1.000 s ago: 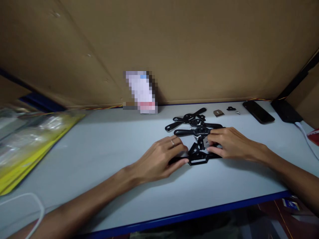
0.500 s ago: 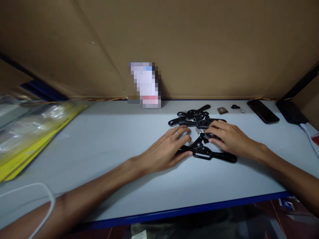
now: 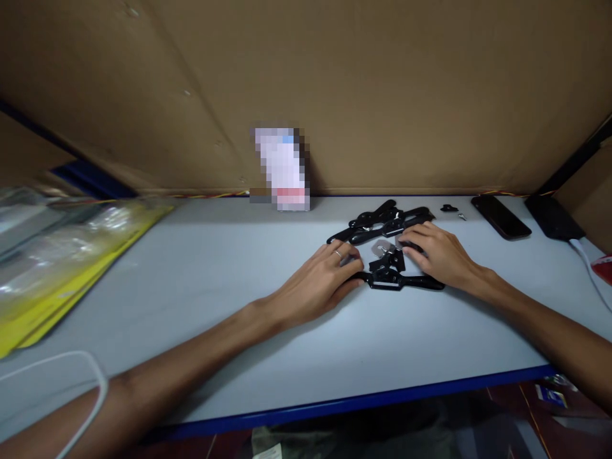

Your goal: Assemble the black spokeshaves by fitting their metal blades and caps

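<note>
A black metal spokeshave body [image 3: 386,278] with two winged handles lies in front of me. My left hand [image 3: 329,274] has curled fingers and its thumb at the left handle, gripping that end. Just behind the body sit small black cap pieces [image 3: 389,260] and a silver slotted blade [image 3: 382,247]. My right hand [image 3: 437,252] is pinched beside them, its fingertips on a greyish metal blade [image 3: 398,242] that they partly cover. Further back, more black spokeshaves [image 3: 377,223] lie heaped together, with handles crossing.
A small black cap [image 3: 449,208] and a small screw [image 3: 461,217] lie at the back right, left of a dark phone [image 3: 501,217] and a black device with a white cable [image 3: 554,217]. A blurred-out upright phone [image 3: 282,169] leans on the cardboard wall. Yellow and clear plastic packets [image 3: 76,255] cover the left side.
The loose blade at the back right has gone from its spot. A blade now shows by my right fingertips. The spokeshaves at the back have shifted, and the front one sits slightly higher in view.
</note>
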Action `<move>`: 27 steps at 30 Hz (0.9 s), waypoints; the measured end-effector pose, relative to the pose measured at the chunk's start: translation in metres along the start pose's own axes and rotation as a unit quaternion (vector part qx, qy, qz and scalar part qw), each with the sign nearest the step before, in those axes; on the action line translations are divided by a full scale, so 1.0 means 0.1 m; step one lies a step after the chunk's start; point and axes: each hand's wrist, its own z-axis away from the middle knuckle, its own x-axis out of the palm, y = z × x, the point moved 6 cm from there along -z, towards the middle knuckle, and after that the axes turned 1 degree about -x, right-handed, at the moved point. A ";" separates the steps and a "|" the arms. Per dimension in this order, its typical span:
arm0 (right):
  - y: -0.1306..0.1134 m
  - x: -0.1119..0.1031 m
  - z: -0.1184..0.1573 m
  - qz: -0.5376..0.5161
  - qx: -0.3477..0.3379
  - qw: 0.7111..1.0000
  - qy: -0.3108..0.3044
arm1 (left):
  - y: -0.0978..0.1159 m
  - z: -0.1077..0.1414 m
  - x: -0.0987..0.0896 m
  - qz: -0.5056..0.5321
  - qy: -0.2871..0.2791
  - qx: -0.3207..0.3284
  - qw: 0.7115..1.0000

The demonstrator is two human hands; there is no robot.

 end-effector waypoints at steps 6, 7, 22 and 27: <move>-0.07 -0.05 0.05 -0.050 -0.011 0.998 0.032 | 0.10 0.04 -0.05 -0.021 -0.010 0.071 0.997; -0.10 -0.05 0.06 -0.058 -0.025 0.998 0.023 | 0.12 0.05 -0.05 -0.020 -0.015 0.081 0.996; -0.30 -0.06 0.11 -0.036 -0.071 0.992 -0.100 | 0.27 0.12 -0.04 -0.028 -0.033 0.133 0.990; -0.24 -0.13 0.11 -0.072 -0.036 0.986 -0.148 | 0.30 0.12 -0.05 -0.030 -0.039 0.138 0.989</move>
